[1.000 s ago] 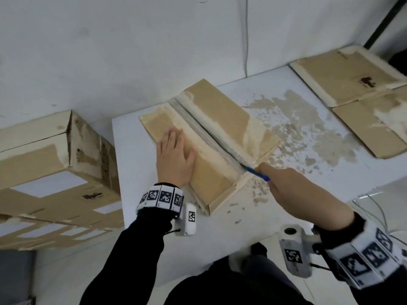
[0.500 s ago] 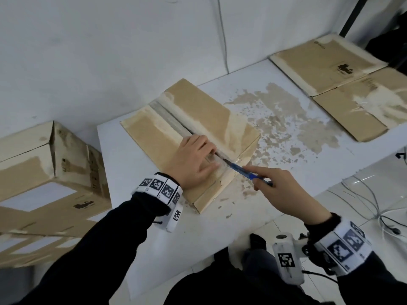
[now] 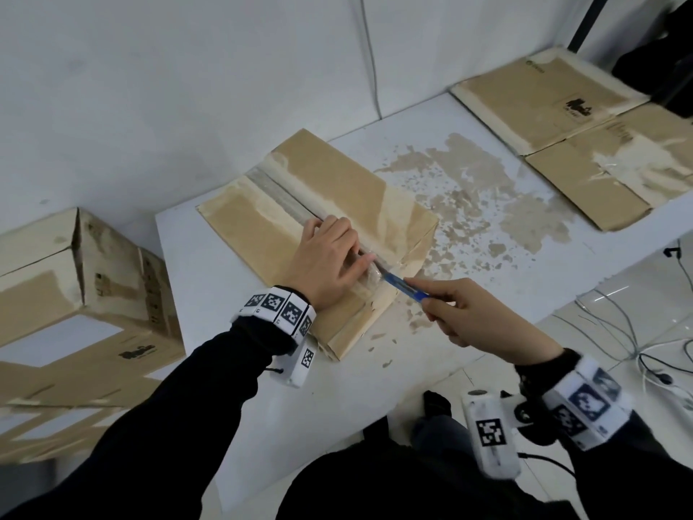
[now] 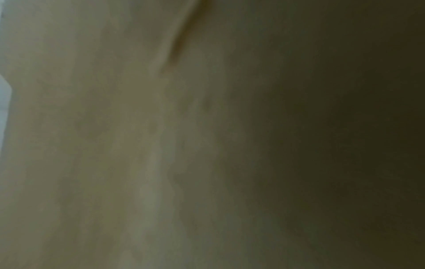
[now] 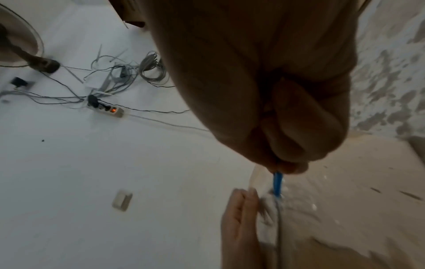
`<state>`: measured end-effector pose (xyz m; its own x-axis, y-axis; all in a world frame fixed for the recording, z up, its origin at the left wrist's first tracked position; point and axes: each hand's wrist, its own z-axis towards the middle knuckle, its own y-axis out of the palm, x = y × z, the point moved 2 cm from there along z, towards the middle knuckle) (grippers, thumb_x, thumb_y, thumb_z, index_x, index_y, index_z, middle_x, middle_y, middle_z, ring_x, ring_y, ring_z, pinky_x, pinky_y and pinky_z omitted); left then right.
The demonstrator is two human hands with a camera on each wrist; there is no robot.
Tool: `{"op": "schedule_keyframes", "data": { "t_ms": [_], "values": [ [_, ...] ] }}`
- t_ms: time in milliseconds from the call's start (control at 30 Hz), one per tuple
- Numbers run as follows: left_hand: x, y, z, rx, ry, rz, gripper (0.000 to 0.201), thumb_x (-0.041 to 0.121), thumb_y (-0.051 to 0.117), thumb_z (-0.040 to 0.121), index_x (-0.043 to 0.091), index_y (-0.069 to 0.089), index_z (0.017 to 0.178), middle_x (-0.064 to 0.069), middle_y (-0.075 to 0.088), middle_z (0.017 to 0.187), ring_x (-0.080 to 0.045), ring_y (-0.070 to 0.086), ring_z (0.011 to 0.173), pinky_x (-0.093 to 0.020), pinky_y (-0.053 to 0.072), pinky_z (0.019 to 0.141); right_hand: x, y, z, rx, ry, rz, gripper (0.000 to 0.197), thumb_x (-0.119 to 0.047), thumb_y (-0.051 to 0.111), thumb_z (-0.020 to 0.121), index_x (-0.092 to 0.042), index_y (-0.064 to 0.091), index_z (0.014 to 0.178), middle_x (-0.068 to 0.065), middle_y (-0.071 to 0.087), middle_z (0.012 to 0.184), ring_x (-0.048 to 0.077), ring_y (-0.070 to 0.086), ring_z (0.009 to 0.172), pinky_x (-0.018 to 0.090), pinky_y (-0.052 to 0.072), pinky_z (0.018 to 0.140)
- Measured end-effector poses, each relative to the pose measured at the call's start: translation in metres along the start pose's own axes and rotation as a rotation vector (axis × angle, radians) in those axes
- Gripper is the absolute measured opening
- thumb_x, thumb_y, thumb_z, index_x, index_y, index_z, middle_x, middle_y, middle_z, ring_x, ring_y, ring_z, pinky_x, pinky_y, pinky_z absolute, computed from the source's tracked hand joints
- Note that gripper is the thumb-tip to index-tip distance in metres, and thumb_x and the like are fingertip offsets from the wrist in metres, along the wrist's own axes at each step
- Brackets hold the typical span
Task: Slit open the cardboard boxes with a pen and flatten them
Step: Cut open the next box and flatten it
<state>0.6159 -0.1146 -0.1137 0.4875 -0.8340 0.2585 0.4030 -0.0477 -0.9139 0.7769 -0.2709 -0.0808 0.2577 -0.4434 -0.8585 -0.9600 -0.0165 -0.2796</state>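
A tan cardboard box [image 3: 337,189] lies low on the white table [image 3: 225,287], with a grey taped seam [image 3: 285,198] running along its top. My left hand [image 3: 330,260] rests on the box at the near end of the seam, fingers [image 5: 241,209] lying beside a crumpled bit of clear tape [image 5: 269,209]. My right hand [image 3: 461,313] grips a blue pen [image 3: 403,287] [image 5: 277,183], its tip at the seam's near end, right by the left fingertips. The left wrist view shows only blurred cardboard [image 4: 138,145] up close.
Two flattened boxes [image 3: 543,103] [image 3: 618,170] lie at the table's back right. A closed box [image 3: 75,294] stands to the left, beyond the table edge. The tabletop has a peeled patch [image 3: 487,204]. Cables and a power strip [image 5: 108,109] lie on the floor to the right.
My left hand has slid from the left flap to the seam's near end, beside the pen tip. The right hand still holds the pen at that end.
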Motion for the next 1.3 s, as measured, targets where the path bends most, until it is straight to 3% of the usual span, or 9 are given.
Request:
{"op": "schedule_keyframes", "data": {
  "t_ms": [100, 433, 633, 767, 933, 1067, 1133, 1233, 1300],
  "values": [
    [0.002, -0.003, 0.001, 0.032, 0.015, -0.011, 0.029, 0.041, 0.038, 0.094, 0.019, 0.044, 0.076, 0.005, 0.041, 0.082, -0.019, 0.041, 0.081, -0.034, 0.029, 0.08, 0.003, -0.017, -0.01, -0.067, 0.012, 0.036, 0.039, -0.008, 0.044, 0.098, -0.031, 0.059, 0.125, -0.007, 0.047, 0.06, 0.009, 0.028, 0.046, 0.02, 0.027, 0.044],
    [0.005, -0.003, -0.003, -0.002, 0.058, 0.117, 0.028, 0.041, 0.049, 0.092, 0.015, 0.051, 0.082, 0.002, 0.051, 0.081, -0.014, 0.042, 0.073, -0.029, 0.037, 0.069, 0.008, -0.024, -0.015, 0.259, -0.213, -0.259, 0.04, -0.011, 0.049, 0.095, -0.042, 0.058, 0.119, -0.007, 0.062, 0.075, 0.008, 0.03, 0.04, 0.015, 0.027, 0.041],
    [0.015, -0.008, 0.024, -0.533, -0.58, -0.252, 0.043, 0.039, 0.048, 0.097, 0.011, 0.054, 0.066, -0.006, 0.051, 0.069, -0.021, 0.047, 0.061, -0.028, 0.036, 0.059, 0.01, -0.026, -0.004, 0.086, -0.36, -0.556, 0.038, -0.015, 0.053, 0.094, -0.041, 0.057, 0.122, -0.005, 0.057, 0.084, 0.001, 0.045, 0.064, 0.012, 0.036, 0.06],
    [0.014, -0.012, 0.036, -0.394, -0.944, -0.618, 0.036, 0.034, 0.057, 0.093, 0.003, 0.072, 0.085, -0.006, 0.067, 0.082, -0.016, 0.057, 0.074, -0.021, 0.043, 0.067, 0.013, -0.024, 0.004, 0.06, -0.446, -0.576, 0.034, -0.017, 0.051, 0.096, -0.034, 0.058, 0.125, -0.007, 0.053, 0.084, 0.002, 0.051, 0.071, 0.019, 0.041, 0.062],
    [0.027, -0.004, 0.021, -0.033, -1.106, -0.745, 0.022, 0.027, 0.075, 0.08, 0.011, 0.068, 0.066, -0.001, 0.063, 0.069, -0.013, 0.058, 0.066, -0.025, 0.047, 0.069, 0.017, -0.019, 0.003, 0.165, -0.482, -0.703, 0.038, -0.012, 0.048, 0.097, -0.026, 0.055, 0.132, 0.004, 0.049, 0.083, 0.026, 0.051, 0.067, 0.043, 0.047, 0.062],
    [0.038, -0.004, 0.016, 0.02, -1.064, -0.774, 0.017, 0.027, 0.072, 0.083, 0.01, 0.073, 0.08, 0.003, 0.065, 0.074, -0.008, 0.058, 0.072, -0.017, 0.047, 0.071, 0.012, -0.002, 0.012, 0.237, -0.491, -0.763, 0.043, -0.002, 0.051, 0.091, -0.02, 0.057, 0.129, 0.005, 0.042, 0.079, 0.028, 0.044, 0.058, 0.032, 0.033, 0.046],
    [0.041, -0.005, 0.013, 0.066, -1.077, -0.82, 0.015, 0.027, 0.073, 0.082, 0.013, 0.073, 0.075, 0.001, 0.068, 0.077, -0.014, 0.061, 0.081, -0.026, 0.048, 0.084, 0.015, -0.008, 0.01, 0.258, -0.452, -0.781, 0.046, 0.003, 0.051, 0.089, -0.019, 0.058, 0.129, 0.004, 0.04, 0.079, 0.023, 0.039, 0.053, 0.024, 0.02, 0.043],
    [0.04, -0.008, 0.012, 0.055, -1.092, -0.845, 0.019, 0.037, 0.072, 0.081, 0.019, 0.074, 0.077, 0.003, 0.07, 0.09, -0.016, 0.061, 0.094, -0.031, 0.043, 0.091, 0.019, -0.037, 0.006, 0.277, -0.376, -0.772, 0.044, 0.0, 0.048, 0.092, -0.02, 0.055, 0.131, 0.002, 0.04, 0.079, 0.021, 0.042, 0.057, 0.023, 0.023, 0.045],
    [0.04, -0.006, 0.016, 0.013, -1.108, -0.809, 0.026, 0.041, 0.071, 0.081, 0.017, 0.07, 0.072, 0.002, 0.067, 0.08, -0.016, 0.06, 0.084, -0.03, 0.043, 0.086, 0.012, -0.051, 0.001, 0.205, -0.417, -0.762, 0.04, -0.006, 0.045, 0.095, -0.021, 0.056, 0.131, 0.002, 0.045, 0.078, 0.023, 0.046, 0.059, 0.027, 0.032, 0.047]
  ]
}}
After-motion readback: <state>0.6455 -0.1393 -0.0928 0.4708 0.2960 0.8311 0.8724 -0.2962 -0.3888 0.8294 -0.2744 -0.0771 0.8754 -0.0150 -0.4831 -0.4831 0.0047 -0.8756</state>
